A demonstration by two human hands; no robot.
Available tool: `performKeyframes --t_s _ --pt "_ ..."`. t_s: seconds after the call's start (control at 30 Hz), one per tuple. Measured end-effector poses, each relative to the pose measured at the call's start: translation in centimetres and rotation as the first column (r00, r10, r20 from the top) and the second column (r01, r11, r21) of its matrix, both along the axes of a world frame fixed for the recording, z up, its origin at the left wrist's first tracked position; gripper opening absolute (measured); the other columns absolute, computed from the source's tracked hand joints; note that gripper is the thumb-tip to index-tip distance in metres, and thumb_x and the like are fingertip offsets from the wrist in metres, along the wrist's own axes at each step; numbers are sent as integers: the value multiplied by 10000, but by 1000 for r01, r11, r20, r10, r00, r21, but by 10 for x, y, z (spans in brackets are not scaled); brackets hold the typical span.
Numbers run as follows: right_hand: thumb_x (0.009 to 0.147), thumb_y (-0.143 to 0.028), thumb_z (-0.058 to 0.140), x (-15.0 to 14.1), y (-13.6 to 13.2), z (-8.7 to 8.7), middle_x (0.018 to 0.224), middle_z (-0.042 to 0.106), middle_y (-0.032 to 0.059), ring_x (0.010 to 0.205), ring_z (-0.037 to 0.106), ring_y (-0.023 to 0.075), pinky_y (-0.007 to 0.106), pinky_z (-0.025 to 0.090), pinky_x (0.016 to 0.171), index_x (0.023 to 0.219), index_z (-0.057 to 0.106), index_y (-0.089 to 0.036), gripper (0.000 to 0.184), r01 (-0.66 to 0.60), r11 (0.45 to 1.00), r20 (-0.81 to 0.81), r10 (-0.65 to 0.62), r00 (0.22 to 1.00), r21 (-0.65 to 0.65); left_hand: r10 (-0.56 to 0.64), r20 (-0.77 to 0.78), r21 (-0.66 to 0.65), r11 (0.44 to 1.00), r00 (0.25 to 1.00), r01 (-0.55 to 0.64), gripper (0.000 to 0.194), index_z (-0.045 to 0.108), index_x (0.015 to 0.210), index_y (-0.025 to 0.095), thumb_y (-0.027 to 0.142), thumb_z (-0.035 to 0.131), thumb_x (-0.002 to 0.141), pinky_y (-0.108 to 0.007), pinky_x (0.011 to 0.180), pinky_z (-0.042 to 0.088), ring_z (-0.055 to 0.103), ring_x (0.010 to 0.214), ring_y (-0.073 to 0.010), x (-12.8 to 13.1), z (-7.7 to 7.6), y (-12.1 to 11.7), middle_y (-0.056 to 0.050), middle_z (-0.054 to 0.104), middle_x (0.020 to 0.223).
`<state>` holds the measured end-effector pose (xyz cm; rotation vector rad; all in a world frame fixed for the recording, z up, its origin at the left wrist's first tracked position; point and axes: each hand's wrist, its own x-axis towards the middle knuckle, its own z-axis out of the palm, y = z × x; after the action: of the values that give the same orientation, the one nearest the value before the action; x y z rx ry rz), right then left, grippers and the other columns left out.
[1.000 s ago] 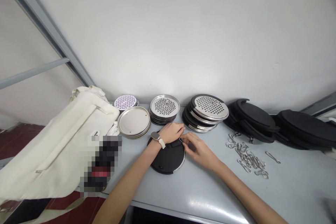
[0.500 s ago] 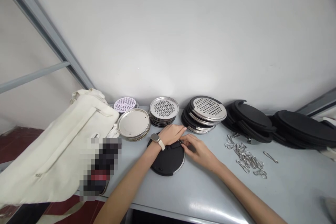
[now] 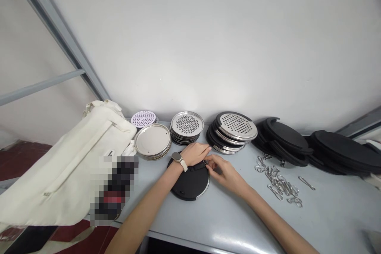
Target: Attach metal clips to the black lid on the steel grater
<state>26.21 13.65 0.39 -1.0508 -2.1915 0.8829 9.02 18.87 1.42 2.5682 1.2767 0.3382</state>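
Note:
A round black disc [image 3: 189, 184] with a strip of silver rim at its right lies flat on the table in front of me. My left hand [image 3: 196, 153], with a watch on the wrist, reaches across its far side, fingers close together and gripping the far edge; the fingertips are partly hidden. At the disc's upper right, my right hand [image 3: 222, 169] pinches a small metal wire clip [image 3: 205, 162] beside a black tab [image 3: 198, 165]. Most of that clip is covered by my fingers. Similar wire clips [image 3: 281, 184] lie in a loose heap to the right.
Along the wall stand a lilac perforated disc [image 3: 143, 119], plain metal discs [image 3: 152, 139], perforated metal discs [image 3: 187, 124], black-edged perforated discs [image 3: 237, 126] and black covers [image 3: 287, 137], [image 3: 348, 149]. Cream cloth [image 3: 68, 170] drapes at left. The table's front edge [image 3: 178, 242] runs below my arms.
The view has shifted slightly. Both hands stay at the disc's far side, with my right fingers still pinching at the clip; little else differs.

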Motion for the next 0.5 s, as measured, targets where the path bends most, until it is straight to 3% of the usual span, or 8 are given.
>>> performKeyframes --t_s 0.2,0.5 --pt "914 -257 440 0 -1 1 701 509 -19 642 491 139 258 431 634 1022 534 -180 163 -2 998 9 3 1000 -66 3 2 -12 1000 1000 -3 372 575 861 180 343 271 1000 -261 692 428 643 781 -184 0 -1 1 -57 667 817" --pt "925 -263 428 0 0 3 707 527 -13 645 513 144 257 424 630 1084 550 -183 216 4 999 45 -2 999 -45 12 10 -24 1000 1000 -12 367 578 849 175 337 283 997 -259 689 432 646 773 -183 1 -2 1 -58 665 800"
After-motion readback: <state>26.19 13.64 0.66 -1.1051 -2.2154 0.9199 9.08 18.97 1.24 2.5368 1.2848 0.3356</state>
